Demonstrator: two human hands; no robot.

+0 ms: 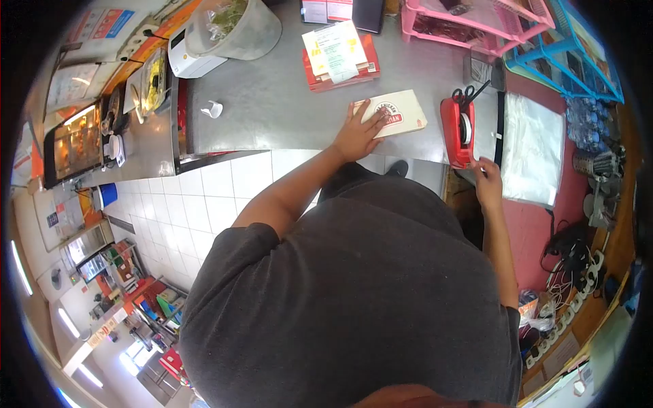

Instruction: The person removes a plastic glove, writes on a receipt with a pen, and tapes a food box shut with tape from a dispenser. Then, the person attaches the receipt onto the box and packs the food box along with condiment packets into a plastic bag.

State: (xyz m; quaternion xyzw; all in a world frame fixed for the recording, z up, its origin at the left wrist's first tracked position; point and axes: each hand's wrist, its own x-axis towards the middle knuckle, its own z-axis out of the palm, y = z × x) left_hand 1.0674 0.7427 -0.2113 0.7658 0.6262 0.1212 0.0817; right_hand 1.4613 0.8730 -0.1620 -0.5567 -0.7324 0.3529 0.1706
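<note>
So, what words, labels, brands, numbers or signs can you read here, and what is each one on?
"CHICKEN": on the pale box under the left hand; the red band below it is partly covered and unclear.
Paper slips: print too small to read.
Pink-and-white sheets behind them: too small.
Wall poster: too blurred.

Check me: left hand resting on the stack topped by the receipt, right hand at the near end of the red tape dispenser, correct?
No: the head view shows the left hand resting on the cream printed box, not the receipt-topped stack. The right hand is at the near end of the red tape dispenser.
</note>
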